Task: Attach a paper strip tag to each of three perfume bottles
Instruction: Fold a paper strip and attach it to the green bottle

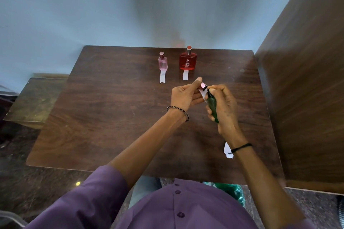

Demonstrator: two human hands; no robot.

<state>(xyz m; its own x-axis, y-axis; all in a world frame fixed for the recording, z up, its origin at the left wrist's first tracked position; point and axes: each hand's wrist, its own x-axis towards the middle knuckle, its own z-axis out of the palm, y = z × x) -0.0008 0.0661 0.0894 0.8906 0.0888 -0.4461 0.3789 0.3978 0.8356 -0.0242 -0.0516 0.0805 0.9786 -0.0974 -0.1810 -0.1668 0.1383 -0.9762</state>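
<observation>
A dark green perfume bottle [212, 105] with a pink cap is gripped in my right hand [224, 108], tilted above the table. My left hand [186, 95] pinches a white paper strip [203, 95] against the bottle's neck. At the far side stand a small pink bottle [162, 61] and a larger red bottle [188, 59], both upright. One white strip [162, 76] lies in front of the pink bottle and another white strip [185, 75] in front of the red one, each touching its bottle's base.
The dark wooden table [111, 117] is backed by a pale blue wall. A wooden panel [307, 98] rises along the right edge. More white paper [228, 150] lies on the table beside my right wrist. A low wooden surface [37, 98] sits to the left.
</observation>
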